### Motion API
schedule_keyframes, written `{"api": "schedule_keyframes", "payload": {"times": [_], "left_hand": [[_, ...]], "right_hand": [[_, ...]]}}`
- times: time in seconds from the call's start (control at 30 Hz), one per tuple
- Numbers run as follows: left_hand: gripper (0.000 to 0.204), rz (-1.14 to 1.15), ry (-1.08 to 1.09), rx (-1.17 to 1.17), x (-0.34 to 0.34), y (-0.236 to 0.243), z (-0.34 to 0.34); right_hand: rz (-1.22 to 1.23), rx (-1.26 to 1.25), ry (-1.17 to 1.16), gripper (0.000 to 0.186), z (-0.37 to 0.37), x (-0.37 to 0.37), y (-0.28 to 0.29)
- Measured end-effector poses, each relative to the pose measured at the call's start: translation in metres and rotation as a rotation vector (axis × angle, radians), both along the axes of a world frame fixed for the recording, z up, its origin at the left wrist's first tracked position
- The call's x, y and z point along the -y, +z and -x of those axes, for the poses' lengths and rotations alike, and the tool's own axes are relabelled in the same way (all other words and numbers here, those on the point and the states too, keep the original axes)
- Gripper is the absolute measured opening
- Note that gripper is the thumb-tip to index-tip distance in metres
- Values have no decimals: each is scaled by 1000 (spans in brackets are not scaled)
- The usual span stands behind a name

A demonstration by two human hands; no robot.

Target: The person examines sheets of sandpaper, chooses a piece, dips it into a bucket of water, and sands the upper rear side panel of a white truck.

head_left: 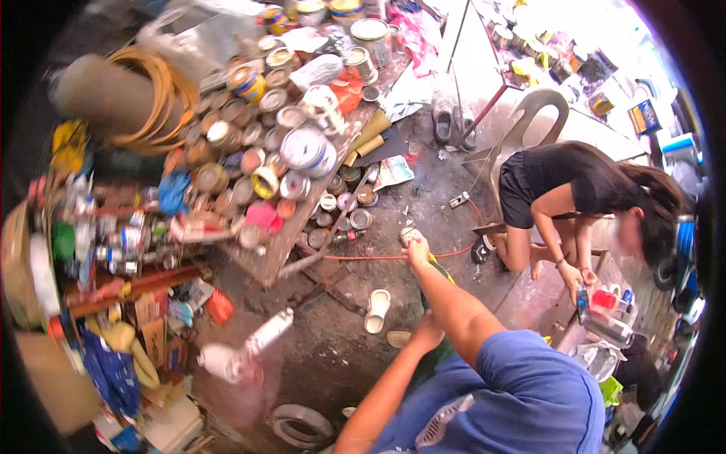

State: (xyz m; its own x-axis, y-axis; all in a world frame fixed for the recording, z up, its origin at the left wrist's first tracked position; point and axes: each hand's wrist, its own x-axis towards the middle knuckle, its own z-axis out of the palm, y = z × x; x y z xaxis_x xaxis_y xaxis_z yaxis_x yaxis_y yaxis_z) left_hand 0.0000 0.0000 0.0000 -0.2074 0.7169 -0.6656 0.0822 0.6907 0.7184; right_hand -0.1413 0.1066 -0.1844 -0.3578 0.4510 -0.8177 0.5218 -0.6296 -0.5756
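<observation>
My right hand (416, 253) reaches forward over the floor, its fingers closed round a small, stained tin can (408, 235). My left hand (429, 331) is close to my body beside the right forearm. Its fingers are mostly hidden, so I cannot tell whether it holds anything. Left of the can stands a group of small paint cans (361, 219) under the edge of a wooden table (265, 270). An orange cord (363, 258) runs along the floor just below the can.
Many cans and a large white paint can (304, 148) crowd the table. A cluttered shelf (128, 291) fills the left. At the right a person (560, 185) bends over a phone-like object (582, 303). A plastic chair (541, 113) stands behind them. A pale slipper (376, 311) lies on the floor.
</observation>
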Motion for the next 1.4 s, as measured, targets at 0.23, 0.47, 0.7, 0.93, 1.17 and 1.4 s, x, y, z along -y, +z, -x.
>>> {"api": "schedule_keyframes", "payload": {"times": [0.23,0.47,0.7,0.93,1.17,1.4], "left_hand": [[45,28,433,-132,-95,-89,123],[45,153,311,-182,-122,-177,139],[44,215,285,-203,-132,-180,139],[44,275,300,-229,-125,-204,165],[44,308,326,-207,-128,-193,156],[43,322,333,-186,-123,-190,155]], "right_hand": [[-79,92,-66,30,155,-32,-133],[-214,-28,119,25,309,-42,-227],[-232,-33,122,38,388,-109,-256],[-154,16,-126,43,433,-172,-282],[-36,-340,377,6,408,-37,-352],[366,-53,17,22,417,-4,-278]]}}
